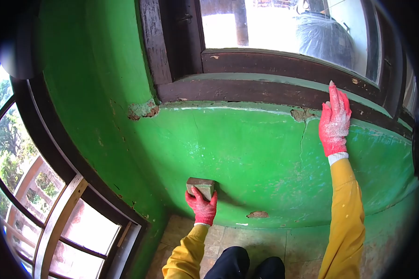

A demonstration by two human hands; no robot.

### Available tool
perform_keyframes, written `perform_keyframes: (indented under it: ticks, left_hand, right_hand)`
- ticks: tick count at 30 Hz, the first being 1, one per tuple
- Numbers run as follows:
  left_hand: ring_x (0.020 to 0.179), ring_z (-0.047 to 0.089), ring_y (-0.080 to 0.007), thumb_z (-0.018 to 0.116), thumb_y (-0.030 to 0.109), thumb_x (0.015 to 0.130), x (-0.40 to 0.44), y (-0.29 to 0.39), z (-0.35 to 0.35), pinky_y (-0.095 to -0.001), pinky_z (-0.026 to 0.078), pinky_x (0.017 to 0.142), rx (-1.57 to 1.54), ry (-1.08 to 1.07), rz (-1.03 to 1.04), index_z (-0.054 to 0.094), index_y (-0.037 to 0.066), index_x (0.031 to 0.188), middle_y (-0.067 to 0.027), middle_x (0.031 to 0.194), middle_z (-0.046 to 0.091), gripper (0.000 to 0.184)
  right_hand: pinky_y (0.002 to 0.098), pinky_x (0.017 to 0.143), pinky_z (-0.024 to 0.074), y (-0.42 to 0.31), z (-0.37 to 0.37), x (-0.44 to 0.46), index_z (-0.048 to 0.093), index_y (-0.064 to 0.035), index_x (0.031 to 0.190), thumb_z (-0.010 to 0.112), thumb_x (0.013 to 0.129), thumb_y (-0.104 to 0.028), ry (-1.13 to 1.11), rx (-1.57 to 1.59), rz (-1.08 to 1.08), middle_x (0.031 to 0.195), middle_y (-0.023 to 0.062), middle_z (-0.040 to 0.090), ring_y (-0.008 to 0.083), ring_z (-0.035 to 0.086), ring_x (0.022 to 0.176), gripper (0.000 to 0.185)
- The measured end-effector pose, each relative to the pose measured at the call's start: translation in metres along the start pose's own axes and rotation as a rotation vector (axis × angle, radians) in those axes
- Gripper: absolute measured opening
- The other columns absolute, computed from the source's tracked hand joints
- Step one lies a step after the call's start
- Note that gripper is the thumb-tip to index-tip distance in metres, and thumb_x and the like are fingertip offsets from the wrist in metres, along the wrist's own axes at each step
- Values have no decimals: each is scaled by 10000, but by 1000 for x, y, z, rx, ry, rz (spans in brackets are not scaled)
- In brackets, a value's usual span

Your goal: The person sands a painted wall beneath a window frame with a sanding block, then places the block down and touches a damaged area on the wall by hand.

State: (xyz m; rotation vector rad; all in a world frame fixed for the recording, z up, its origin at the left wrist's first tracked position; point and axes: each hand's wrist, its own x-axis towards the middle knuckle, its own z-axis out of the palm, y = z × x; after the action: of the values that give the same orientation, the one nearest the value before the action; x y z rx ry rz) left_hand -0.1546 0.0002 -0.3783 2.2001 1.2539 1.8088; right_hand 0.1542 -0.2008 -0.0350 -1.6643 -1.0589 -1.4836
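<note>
My left hand [203, 208], in a red glove with bare fingertips, grips a grey-brown sanding block [200, 186] low against the green wall [237, 158]. Its thumb and fingers close around the block's lower side. Higher up on the right, my right hand [335, 122] wears a matching red glove dusted with white powder. Its fingers stretch upward over the dark wooden window sill [256, 90], and nothing shows in them. Just left of that hand, a broken patch of plaster [302, 114] sits under the sill, with a crack running down from it.
Another chipped spot [143, 110] marks the sill's left corner, and a small one [257, 214] lies near the wall's foot. A dark-framed window [46, 195] stands on the left. Below are floor tiles [219, 237] and my knees [235, 260].
</note>
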Motion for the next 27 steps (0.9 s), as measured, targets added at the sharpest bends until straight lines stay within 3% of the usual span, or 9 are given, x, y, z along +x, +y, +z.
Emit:
perform_keyframes:
  ticks: [5, 9, 12, 14, 15, 17, 19, 24, 27]
  left_hand:
    - [1272, 405, -458, 822, 307, 730, 172, 71, -39, -486, 356, 1088, -79, 243, -13, 251, 25, 1546, -317, 1417, 306, 1036]
    - [1259, 414, -493, 852, 318, 722, 244, 109, -65, -543, 383, 1046, -93, 259, -44, 293, 82, 1532, -343, 1401, 338, 1013]
    - [1261, 407, -504, 858, 280, 714, 193, 71, -42, -566, 385, 1033, -85, 335, 102, 273, 84, 1538, -349, 1405, 323, 1029]
    - [1257, 394, -531, 853, 246, 710, 127, 32, -15, -589, 377, 1030, -106, 261, -8, 175, 101, 1567, -376, 1413, 293, 1103]
    - [1303, 362, -483, 817, 268, 721, 87, 5, -3, -533, 348, 1086, -46, 215, 16, 163, 3, 1553, -321, 1441, 266, 1091]
    - [1283, 359, -502, 833, 316, 711, 13, -32, 11, -546, 343, 1085, -30, 20, -109, 137, 1, 1557, -349, 1435, 262, 1139]
    - [1275, 363, -511, 842, 338, 709, 7, -31, -3, -549, 345, 1085, 31, -79, -110, 140, 1, 1559, -361, 1427, 268, 1152]
    - [1271, 387, -472, 813, 329, 760, 162, 43, -45, -490, 350, 1090, -96, 134, -71, 200, 31, 1565, -340, 1410, 296, 1055]
    - [1255, 409, -487, 847, 365, 735, 254, 93, -73, -531, 371, 1060, -43, 213, 39, 314, 83, 1531, -345, 1377, 349, 999]
  right_hand:
    - [479, 1078, 392, 3, 1, 0, 460, -122, 1478, 641, 861, -74, -15, 25, -12, 1334, 127, 592, 357, 507, 1256, 645]
    - [467, 1061, 411, 4, 1, 0, 473, -130, 1472, 643, 859, -58, -1, -5, -10, 1301, 127, 607, 347, 528, 1234, 641]
    - [434, 1022, 447, 4, 2, 1, 495, -125, 1456, 646, 850, -22, 23, 14, -29, 1263, 117, 623, 320, 551, 1210, 633]
    - [435, 1023, 446, 2, 1, 3, 497, -127, 1454, 646, 854, -28, 22, 9, -21, 1264, 117, 622, 319, 550, 1210, 626]
    - [435, 1023, 445, 1, 0, 2, 499, -129, 1453, 645, 858, -35, 20, 10, -12, 1265, 118, 622, 319, 549, 1211, 620]
    - [436, 1020, 447, 2, 3, 2, 496, -136, 1457, 645, 864, -48, 22, 24, 1, 1264, 113, 623, 316, 551, 1208, 618]
    - [434, 1015, 451, 3, 4, -1, 494, -138, 1459, 643, 869, -56, 28, -21, 23, 1265, 108, 623, 315, 552, 1207, 614]
    - [440, 1014, 437, 7, 5, -1, 496, -171, 1462, 630, 885, -79, 10, 6, -3, 1268, 98, 628, 305, 543, 1232, 599]
    - [444, 1014, 432, 10, 7, -1, 496, -184, 1463, 624, 892, -85, 5, 7, 11, 1269, 92, 631, 300, 539, 1240, 593]
